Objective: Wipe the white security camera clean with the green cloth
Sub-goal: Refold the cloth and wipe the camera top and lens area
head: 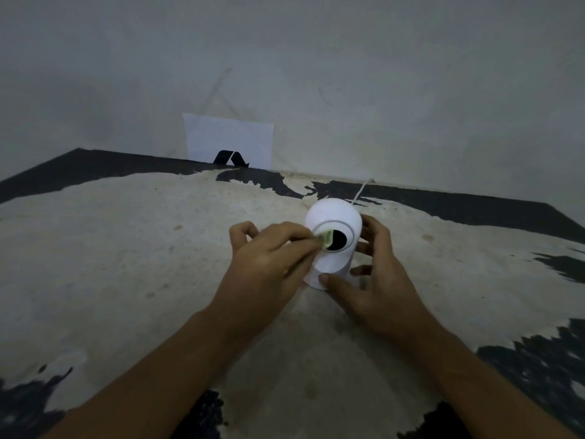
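Observation:
The white security camera [332, 217] stands upright on the worn table, a little right of centre, its round black lens facing me. A small folded piece of green cloth [326, 240] is pinched in the fingertips of my left hand [272, 258] and pressed against the left edge of the lens. My right hand [373, 280] cups the camera from the right, thumb on the front of its base and fingers curled around its side and back. Most of the cloth is hidden inside my left fingers.
The table [126, 248] has a pale, scuffed top with dark peeled patches near its edges. A white cable [362, 190] runs from behind the camera toward the wall. A white sheet of paper with a black mark [229, 141] leans against the grey wall behind.

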Action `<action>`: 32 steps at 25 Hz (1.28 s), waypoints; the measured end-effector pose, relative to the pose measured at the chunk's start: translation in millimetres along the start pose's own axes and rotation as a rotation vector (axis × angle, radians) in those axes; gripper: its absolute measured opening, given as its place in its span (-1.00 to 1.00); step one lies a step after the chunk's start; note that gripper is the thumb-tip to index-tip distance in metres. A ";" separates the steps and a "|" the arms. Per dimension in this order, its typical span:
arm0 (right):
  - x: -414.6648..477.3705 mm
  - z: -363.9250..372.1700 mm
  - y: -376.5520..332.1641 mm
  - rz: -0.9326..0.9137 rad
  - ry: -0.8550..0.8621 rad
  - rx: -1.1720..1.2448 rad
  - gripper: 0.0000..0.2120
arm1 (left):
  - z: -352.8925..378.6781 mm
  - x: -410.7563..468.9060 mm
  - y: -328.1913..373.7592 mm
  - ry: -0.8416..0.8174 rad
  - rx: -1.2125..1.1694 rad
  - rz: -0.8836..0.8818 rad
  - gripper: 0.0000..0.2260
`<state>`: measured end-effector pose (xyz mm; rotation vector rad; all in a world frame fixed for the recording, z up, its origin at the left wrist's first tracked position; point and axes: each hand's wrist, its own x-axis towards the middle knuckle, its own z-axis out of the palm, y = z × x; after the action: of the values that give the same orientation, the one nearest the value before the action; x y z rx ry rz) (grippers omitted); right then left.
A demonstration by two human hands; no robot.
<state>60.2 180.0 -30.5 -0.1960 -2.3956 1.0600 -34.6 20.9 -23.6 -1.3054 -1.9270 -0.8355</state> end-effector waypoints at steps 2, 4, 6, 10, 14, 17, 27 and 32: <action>0.1 0.0 0.1 -0.012 0.000 0.007 -0.17 | 1.3 -4.7 0.2 -0.126 0.068 0.102 -0.85; -0.2 0.1 -0.1 -0.017 0.001 0.008 -0.17 | -1.6 -5.7 0.4 -0.167 0.103 0.146 -0.84; 0.2 0.5 0.2 -0.005 0.004 -0.002 -0.17 | -2.9 -3.5 0.2 -0.126 0.105 0.138 -0.87; 3.2 -2.9 0.3 0.020 -0.040 0.017 -0.11 | 4.0 -4.5 -1.1 -0.114 0.153 0.180 -0.89; 3.4 -10.4 1.7 0.020 -0.111 0.039 -0.10 | 6.7 -6.2 4.7 -0.225 0.116 0.237 -0.88; 3.7 -20.1 4.9 0.055 -0.232 0.041 -0.04 | 4.6 -6.0 8.3 -0.244 0.029 0.171 -0.86; 4.4 -15.6 3.0 0.027 -0.073 0.149 -0.50 | -15.0 -3.2 -22.9 -0.166 -0.109 -0.112 -0.79; 4.2 -13.6 4.4 0.017 -0.044 0.083 -0.51 | -7.6 0.8 -7.5 0.140 -0.540 -0.723 -0.70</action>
<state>63.1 193.3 -24.4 -0.1664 -2.3865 1.1812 -40.7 13.1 -19.7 -0.7516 -2.1529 -1.8494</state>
